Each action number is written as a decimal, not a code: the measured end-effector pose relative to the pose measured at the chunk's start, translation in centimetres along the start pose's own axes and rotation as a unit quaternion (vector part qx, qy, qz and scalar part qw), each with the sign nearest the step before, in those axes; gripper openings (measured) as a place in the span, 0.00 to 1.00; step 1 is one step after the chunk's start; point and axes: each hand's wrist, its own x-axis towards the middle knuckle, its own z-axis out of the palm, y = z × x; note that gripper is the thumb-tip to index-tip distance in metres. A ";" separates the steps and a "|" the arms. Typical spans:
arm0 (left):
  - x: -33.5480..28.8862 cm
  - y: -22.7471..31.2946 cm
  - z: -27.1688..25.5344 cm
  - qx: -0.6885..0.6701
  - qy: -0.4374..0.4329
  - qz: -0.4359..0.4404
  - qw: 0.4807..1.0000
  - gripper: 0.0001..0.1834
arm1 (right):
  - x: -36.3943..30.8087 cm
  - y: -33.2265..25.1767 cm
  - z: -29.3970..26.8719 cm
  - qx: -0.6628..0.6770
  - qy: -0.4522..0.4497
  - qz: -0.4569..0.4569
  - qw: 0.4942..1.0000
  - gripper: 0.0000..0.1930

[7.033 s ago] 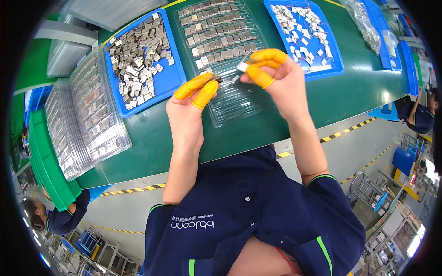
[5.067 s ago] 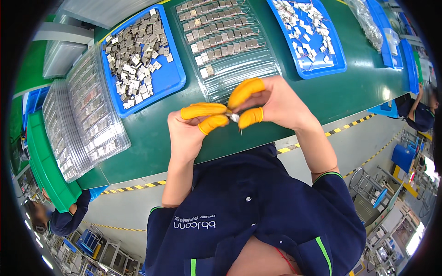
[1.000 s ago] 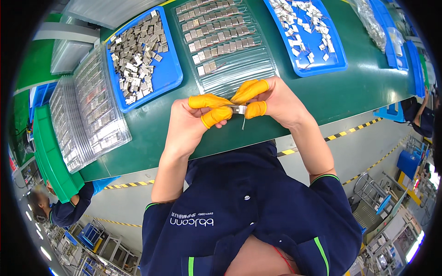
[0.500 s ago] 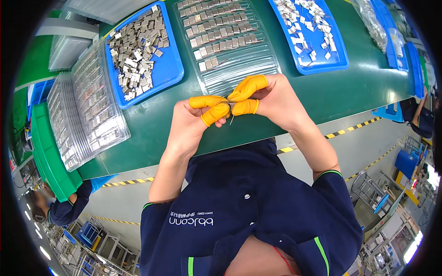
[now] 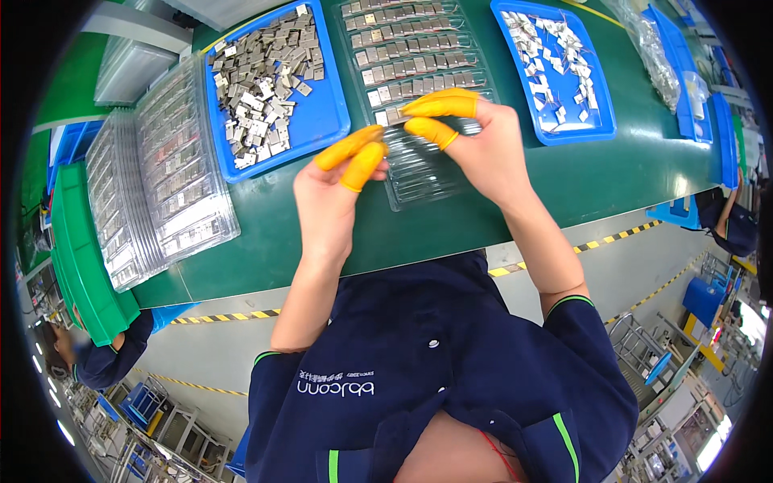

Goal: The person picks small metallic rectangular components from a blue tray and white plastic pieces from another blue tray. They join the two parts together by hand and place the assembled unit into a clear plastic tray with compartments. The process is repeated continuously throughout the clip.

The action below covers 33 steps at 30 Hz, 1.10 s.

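Above the clear tray (image 5: 419, 165) at frame centre, left hand (image 5: 338, 189) and right hand (image 5: 475, 145) pinch together toward each other; any held part is too small to tell.

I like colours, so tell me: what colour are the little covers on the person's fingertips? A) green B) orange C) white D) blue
B: the fingertips of the right hand and of the left hand wear orange covers, raised over the clear tray.
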 end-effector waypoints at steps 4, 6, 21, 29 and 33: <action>0.3 0.6 -2.1 0.094 0.040 0.070 0.992 0.13 | 0.8 2.6 -1.2 -0.341 0.099 -0.215 0.910 0.07; 0.5 0.9 -2.8 0.119 0.044 0.076 0.989 0.11 | 1.0 3.5 -0.8 -0.362 0.089 -0.247 0.894 0.08; 6.4 3.6 -5.1 0.562 0.137 0.243 0.779 0.14 | 1.3 4.6 -10.3 -0.454 0.198 -0.010 0.869 0.14; 9.2 3.0 -4.9 0.687 0.132 0.209 0.683 0.17 | 1.0 7.1 -12.3 -0.430 0.158 0.102 0.883 0.12; 9.4 3.2 -4.2 0.712 0.124 0.220 0.655 0.15 | 1.0 7.1 -12.2 -0.394 0.157 0.099 0.900 0.11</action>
